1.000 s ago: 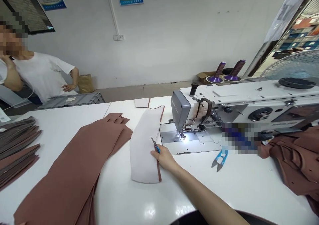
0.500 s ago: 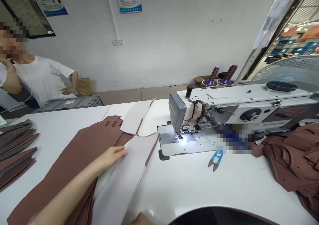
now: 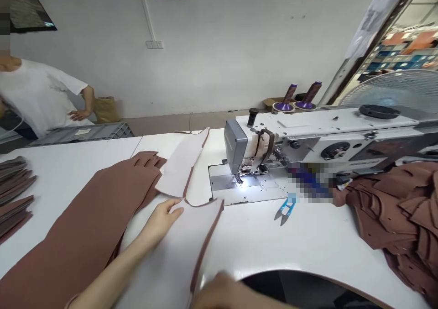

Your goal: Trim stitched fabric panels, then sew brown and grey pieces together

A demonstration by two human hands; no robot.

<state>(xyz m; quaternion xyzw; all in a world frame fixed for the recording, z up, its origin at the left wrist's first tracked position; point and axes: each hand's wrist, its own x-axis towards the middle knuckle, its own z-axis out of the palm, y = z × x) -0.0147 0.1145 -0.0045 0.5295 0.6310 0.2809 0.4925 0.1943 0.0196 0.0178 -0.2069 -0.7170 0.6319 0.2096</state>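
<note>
A long panel (image 3: 185, 249) lies pale side up with brown edging, in front of the sewing machine (image 3: 236, 149). My left hand (image 3: 166, 215) pinches its far left edge between thumb and fingers. Beyond that hand lies another pale piece (image 3: 179, 163) with a brown edge, meeting the panel at its corner. At the bottom, my right hand (image 3: 222, 293) is smeared by motion beside the panel's near right edge; its fingers cannot be made out. A stack of brown panels (image 3: 92, 208) sits left of my left arm.
Blue thread snips (image 3: 285, 210) lie before the machine's lit needle plate. Brown cut pieces (image 3: 400, 208) are heaped at right, darker strips (image 3: 15, 185) at far left. A dark round-edged opening (image 3: 294, 286) is at the bottom. A person in a white shirt (image 3: 44, 94) stands behind a grey crate (image 3: 85, 133).
The panel has shifted toward me and its brown right edge has lifted into fuller view. My right hand has come further into view from the bottom. The camera view has tilted down slightly.
</note>
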